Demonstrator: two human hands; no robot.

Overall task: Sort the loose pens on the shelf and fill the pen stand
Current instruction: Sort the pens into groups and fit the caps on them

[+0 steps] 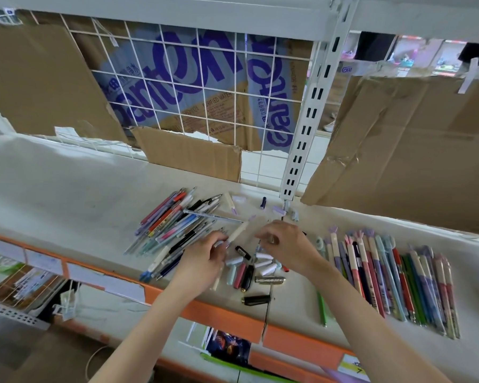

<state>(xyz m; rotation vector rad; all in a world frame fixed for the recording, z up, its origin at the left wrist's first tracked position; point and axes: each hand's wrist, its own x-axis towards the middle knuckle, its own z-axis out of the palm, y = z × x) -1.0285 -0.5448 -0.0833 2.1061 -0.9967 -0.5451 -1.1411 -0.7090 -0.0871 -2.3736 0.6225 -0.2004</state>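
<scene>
Pen (237, 231), cream, pinched by left hand (205, 258) above the caps (263, 265), long axis tilted, tip pointing up-right; right hand (284, 246) beside it, fingers curled, its grip hidden; sorted row (393, 277) right of caps

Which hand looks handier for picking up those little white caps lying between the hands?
Probably the right hand: it hovers just above the white caps, pinching only something small. The left hand already holds a cream pen.

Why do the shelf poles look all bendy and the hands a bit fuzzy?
Head view: the wide lens bends the shelf upright and the shelf's orange edge; left hand and right hand look slightly blurred; lighting is soft and even, without harsh glare.
</scene>
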